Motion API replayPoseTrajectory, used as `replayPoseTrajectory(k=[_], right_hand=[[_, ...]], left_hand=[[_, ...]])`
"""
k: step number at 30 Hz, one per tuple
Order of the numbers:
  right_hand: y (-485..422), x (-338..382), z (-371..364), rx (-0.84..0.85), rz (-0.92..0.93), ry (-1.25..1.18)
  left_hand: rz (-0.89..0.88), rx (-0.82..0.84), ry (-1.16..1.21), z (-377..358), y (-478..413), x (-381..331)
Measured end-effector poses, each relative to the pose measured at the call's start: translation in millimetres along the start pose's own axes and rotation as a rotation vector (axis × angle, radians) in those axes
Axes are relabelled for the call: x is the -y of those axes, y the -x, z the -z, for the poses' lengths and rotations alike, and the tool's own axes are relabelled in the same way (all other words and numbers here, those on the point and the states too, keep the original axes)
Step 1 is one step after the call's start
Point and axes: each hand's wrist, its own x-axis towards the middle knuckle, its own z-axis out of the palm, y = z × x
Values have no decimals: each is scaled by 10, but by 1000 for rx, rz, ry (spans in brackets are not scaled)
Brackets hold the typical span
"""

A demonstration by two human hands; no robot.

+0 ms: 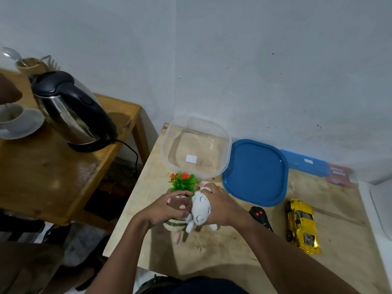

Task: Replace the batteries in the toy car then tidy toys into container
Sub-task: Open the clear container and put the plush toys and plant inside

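The left hand (167,210) curls round a brown striped plush toy (177,203) and the right hand (222,205) grips a white plush animal (201,210), bunched together near the clear plastic container (229,145), probably to load both at once (the shiny yellow toy car (301,224) lies well apart).

Left hand (164,211) grips brown plush (179,203); right hand (222,205) grips white plush (200,210).

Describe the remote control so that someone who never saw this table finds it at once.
On the light wooden table in the room corner, find the blue lid lying flat. Nearer the person, between the right hand and the yellow toy car, lies the remote control. It alone is black, with two red buttons.
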Motion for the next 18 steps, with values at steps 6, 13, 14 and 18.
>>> replayPoseTrajectory(k=[6,13,14,18], right_hand=[[84,4,-82,-40,-15,-54],[251,112,69,-112,41,-79],[280,133,120,-127,58,-92],[389,224,372,-178,74,-167]], left_hand=[[-28,-5,57,-19,111,35],[-73,3,98,8,346,-72],[-85,-2,114,26,396,-91],[-137,-34,188,105,579,-255]])
